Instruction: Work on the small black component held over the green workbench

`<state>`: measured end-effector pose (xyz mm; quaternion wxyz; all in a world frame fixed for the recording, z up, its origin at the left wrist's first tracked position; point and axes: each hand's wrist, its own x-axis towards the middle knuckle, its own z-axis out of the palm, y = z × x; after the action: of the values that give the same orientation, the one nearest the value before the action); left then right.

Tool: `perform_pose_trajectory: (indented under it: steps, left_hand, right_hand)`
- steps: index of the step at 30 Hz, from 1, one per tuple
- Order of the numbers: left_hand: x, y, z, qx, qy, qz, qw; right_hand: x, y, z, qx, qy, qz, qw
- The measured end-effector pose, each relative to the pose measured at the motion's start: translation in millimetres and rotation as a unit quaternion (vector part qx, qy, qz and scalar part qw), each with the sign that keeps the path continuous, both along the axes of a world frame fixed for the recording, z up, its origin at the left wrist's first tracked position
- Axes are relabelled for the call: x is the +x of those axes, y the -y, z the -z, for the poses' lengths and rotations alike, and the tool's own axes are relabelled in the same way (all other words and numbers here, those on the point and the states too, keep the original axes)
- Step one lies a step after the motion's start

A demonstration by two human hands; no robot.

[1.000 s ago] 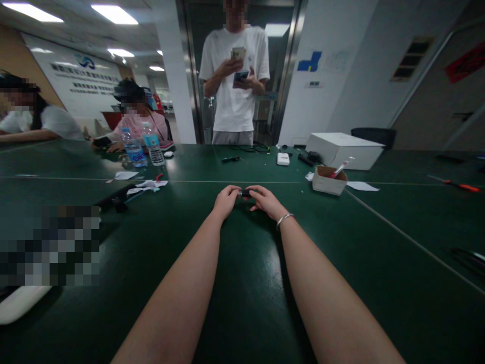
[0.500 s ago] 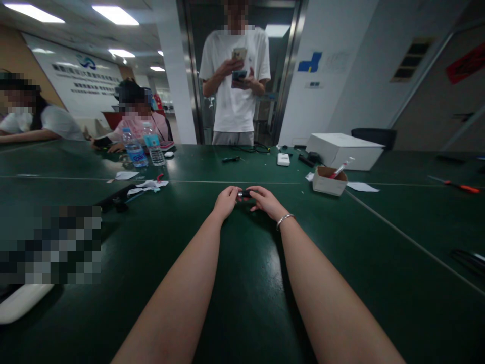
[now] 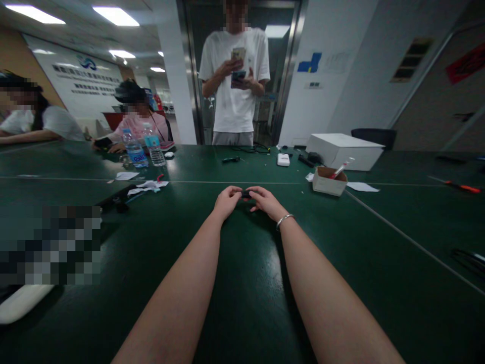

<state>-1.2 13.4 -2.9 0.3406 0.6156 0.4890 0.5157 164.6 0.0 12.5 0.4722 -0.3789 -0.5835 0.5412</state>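
Observation:
Out in front of me, just above or on the green table, both hands meet on a small, dark, stubby object (image 3: 246, 194). Its exact kind is too small to tell. The fingertips of my left hand (image 3: 227, 200) are closed around its left end. My right hand (image 3: 267, 200), with a silver bangle at the wrist, pinches the right end between thumb and fingers. Only a short black stretch shows between the two hands; the fingers cover the rest.
An open small carton (image 3: 329, 183) with a clear tube in it stands to the right, before a white box (image 3: 344, 151). Two water bottles (image 3: 153, 146) and crumpled paper (image 3: 146, 188) are at left. An orange-handled screwdriver (image 3: 464, 187) lies far right. A person (image 3: 235, 81) stands opposite.
My left fingers have shifted slightly right, closer to my right hand. A silver part of the object that showed between the hands is now hidden.

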Motion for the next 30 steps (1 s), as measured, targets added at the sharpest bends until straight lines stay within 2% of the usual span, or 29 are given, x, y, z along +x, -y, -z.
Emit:
perform_pose_trajectory:
  steps: [8,14,18,22,30]
  left_hand:
    - [-1.3,8.9,-7.5,0.037,0.024,0.025,0.999]
    - [-1.5,11.0,-11.1,0.029,0.047,0.018,0.998]
    - [-1.9,10.9,-11.5,0.019,0.054,0.027,0.998]
    - [-1.7,9.8,-9.8,0.014,0.069,0.025,0.997]
    - [-0.5,9.4,-9.6,0.005,0.096,0.03,0.995]
  right_hand:
    - [0.8,-3.8,2.3,-0.025,0.024,0.028,0.999]
    - [3.7,1.5,-2.0,-0.005,-0.028,0.013,1.0]
    - [2.5,1.6,-3.3,-0.037,-0.001,0.027,0.999]
    - [2.9,2.3,-4.1,-0.014,-0.011,0.003,1.0]
    - [1.9,3.1,-4.5,-0.018,-0.008,0.008,1.0]
